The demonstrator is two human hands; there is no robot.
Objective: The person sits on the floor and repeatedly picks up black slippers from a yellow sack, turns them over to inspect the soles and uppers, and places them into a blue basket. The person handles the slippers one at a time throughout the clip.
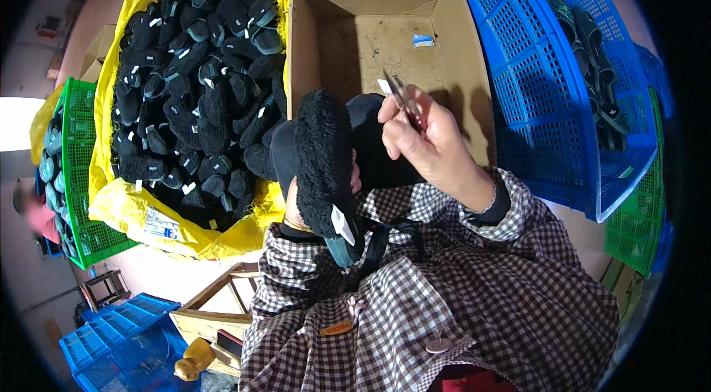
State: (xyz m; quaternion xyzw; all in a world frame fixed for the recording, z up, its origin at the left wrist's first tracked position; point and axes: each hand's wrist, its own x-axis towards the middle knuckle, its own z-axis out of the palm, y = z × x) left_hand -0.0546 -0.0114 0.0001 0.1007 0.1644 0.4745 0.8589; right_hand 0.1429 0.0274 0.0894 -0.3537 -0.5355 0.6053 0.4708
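Note:
A black fuzzy slipper [323, 151] lies across my left hand [355, 171], which is closed around it from beneath; only a few fingertips and the wrist show. The slipper's grey-green end points toward my body, and a white tag [342, 225] sticks out near it. My right hand [432, 142] is raised to the right of the slipper, closed on small metal thread snips [404, 99]. The blades point up and left, apart from the slipper. Under both hands stands an open cardboard box [461, 29] with a small blue-and-white scrap [423, 40] and loose threads on its bottom.
Left of the box, a yellow woven sack [104, 118] is heaped with black slippers. Tall blue crates [533, 74] rise on the right, one holding dark footwear [592, 44]. A green crate [89, 192] stands far left. Near lower left are a wooden stool [211, 310] and a blue crate [118, 333].

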